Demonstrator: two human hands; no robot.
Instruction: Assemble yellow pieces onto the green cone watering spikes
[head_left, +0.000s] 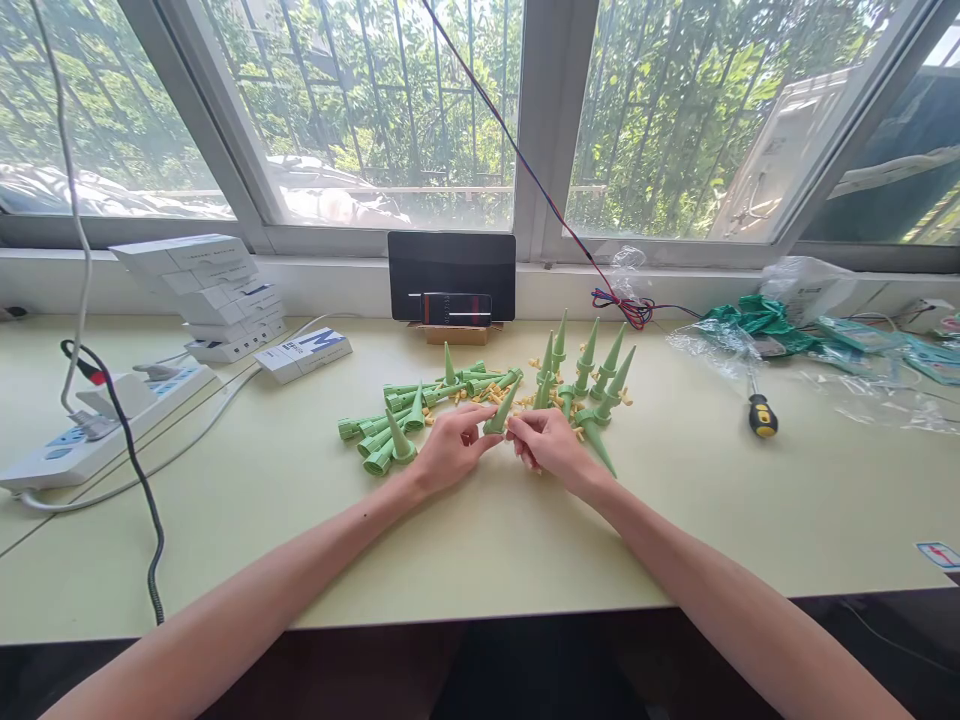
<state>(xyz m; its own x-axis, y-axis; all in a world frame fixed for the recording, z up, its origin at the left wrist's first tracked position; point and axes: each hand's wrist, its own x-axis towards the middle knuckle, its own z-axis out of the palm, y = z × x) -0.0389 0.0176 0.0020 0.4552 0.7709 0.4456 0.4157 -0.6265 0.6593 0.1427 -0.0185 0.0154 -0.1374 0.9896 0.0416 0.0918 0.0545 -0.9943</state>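
Note:
My left hand point(452, 445) is closed around the base of a green plastic watering spike point(504, 408), which leans with its point up and to the right. Beside it, my right hand point(551, 442) is pinched at the spike's lower end; whatever is in its fingertips is too small to make out. Several green tubes point(379, 440) and loose cones point(399, 438) lie left of my left hand. Small yellow valve pieces point(480, 390) are scattered behind both hands. Past my right hand, several green spikes with yellow pieces point(588, 358) stand grouped, and one spike point(598, 445) points toward me.
A dark tablet point(451, 262) with a phone point(456, 309) before it stands at the window. White boxes point(225, 290) and a power strip point(112, 425) are on the left. At right lie a screwdriver point(763, 415), clear plastic wrap point(709, 345) and green bags point(757, 325).

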